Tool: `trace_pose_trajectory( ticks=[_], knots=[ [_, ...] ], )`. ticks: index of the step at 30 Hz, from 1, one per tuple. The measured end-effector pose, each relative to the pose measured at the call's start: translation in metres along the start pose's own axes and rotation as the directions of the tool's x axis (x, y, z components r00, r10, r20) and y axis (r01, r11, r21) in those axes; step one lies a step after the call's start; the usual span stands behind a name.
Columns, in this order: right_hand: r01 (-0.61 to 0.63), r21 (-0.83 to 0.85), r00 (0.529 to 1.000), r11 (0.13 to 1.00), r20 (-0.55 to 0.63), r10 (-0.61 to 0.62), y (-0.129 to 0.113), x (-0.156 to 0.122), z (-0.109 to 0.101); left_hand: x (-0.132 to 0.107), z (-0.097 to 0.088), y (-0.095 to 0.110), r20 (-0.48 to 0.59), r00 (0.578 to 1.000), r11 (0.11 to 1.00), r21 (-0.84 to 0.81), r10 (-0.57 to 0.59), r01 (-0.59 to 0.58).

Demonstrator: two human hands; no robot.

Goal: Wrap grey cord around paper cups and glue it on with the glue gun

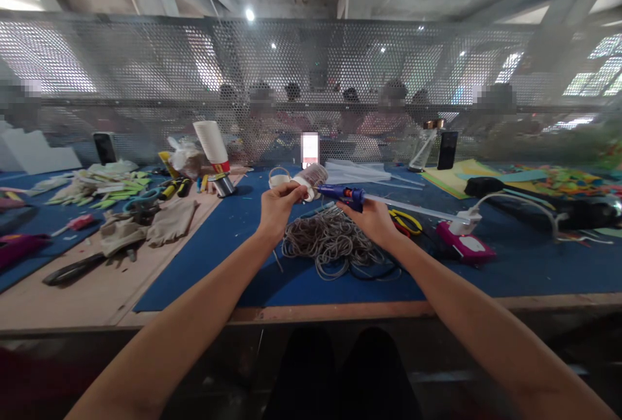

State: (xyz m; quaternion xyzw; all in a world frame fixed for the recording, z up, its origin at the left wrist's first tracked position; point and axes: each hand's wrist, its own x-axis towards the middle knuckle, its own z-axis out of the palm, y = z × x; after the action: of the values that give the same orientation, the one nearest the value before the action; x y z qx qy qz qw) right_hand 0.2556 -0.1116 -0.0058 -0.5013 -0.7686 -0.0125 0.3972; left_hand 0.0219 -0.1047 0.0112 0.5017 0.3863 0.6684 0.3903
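My left hand point(278, 207) is closed around a small whitish rounded object point(309, 180), held up above the blue mat. My right hand point(372, 219) grips a blue glue gun point(346, 195) with a clear glue stick point(413, 209) sticking out behind it to the right. The gun's nozzle points left and meets the whitish object. Under both hands lies a loose tangle of grey cord point(331, 246) on the mat.
A blue mat point(510, 264) covers the wooden bench point(87, 297). Yellow-handled pliers point(405, 222), a pink holder with white cable point(464, 242), scissors and cloth gloves point(146, 219), stacked paper cups point(212, 144), phones and coloured paper scraps lie around. A perforated metal screen point(146, 70) stands behind; people sit beyond it.
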Motion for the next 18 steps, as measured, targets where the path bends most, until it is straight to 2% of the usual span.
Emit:
trace_pose_trajectory(
  ticks=[18],
  knots=[
    [-0.013, -0.039, 1.000, 0.999, 0.025, 0.014, 0.0011, -0.0007, -0.0004, 0.0021, -0.0024, 0.0003, -0.001, 1.000, 1.000, 0.004, 0.013, -0.013]
  ],
)
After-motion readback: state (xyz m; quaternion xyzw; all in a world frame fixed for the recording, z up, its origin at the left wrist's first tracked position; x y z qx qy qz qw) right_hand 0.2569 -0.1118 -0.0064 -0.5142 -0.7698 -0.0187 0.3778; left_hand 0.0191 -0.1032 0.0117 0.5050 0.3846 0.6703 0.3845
